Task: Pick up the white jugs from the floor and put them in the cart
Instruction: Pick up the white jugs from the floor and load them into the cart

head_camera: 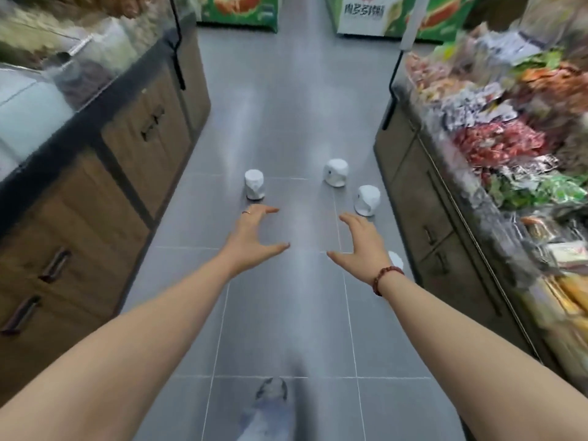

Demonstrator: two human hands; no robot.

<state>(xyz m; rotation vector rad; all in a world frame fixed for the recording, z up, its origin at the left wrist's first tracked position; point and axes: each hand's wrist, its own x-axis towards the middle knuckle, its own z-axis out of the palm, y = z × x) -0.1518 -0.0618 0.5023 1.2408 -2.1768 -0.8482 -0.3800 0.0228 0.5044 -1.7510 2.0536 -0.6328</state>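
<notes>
Several white jugs stand on the grey tiled floor of a shop aisle. One jug (254, 184) is at the left, just beyond my left hand (254, 232). Two more, a far jug (335, 172) and a nearer jug (367, 199), stand at the right. A fourth jug (396, 259) is mostly hidden behind my right hand (359, 241). Both hands are stretched out above the floor with fingers spread and hold nothing. No cart is in view.
Wooden cabinets (133, 144) with a glass display line the left side. A counter piled with packaged snacks (496, 144) lines the right. Green freezer chests (366, 14) stand at the aisle's far end. My shoe (270, 393) is at the bottom.
</notes>
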